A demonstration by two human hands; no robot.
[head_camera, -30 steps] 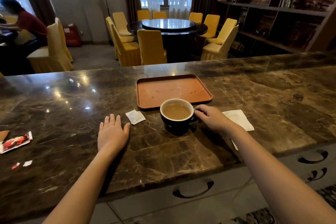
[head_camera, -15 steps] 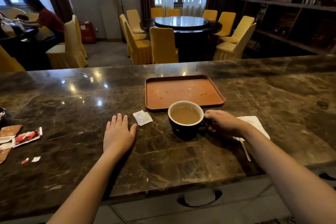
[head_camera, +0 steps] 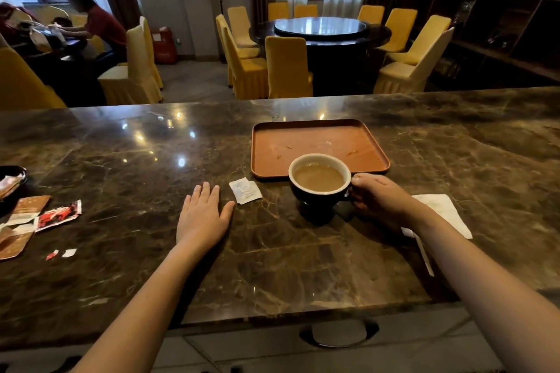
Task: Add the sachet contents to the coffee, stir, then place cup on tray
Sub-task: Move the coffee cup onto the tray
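Note:
A dark cup (head_camera: 318, 201) with a white rim holds light-brown coffee. It hangs just above the marble counter, its rim overlapping the near edge of the orange tray (head_camera: 357, 142). My right hand (head_camera: 385, 198) grips the cup's handle from the right. A torn white sachet (head_camera: 245, 191) lies flat on the counter left of the cup. My left hand (head_camera: 203, 215) rests palm down, fingers spread, just left of the sachet and holding nothing.
A white napkin (head_camera: 445, 212) and a thin white stirrer (head_camera: 424, 254) lie under my right forearm. Torn red and brown wrappers (head_camera: 45, 215) and a dark dish (head_camera: 12, 182) sit at the far left. The counter's near edge (head_camera: 272, 315) has drawers below.
My right hand has lifted the cup off the counter and moved it toward the tray. The left hand stays flat. The view has shifted left.

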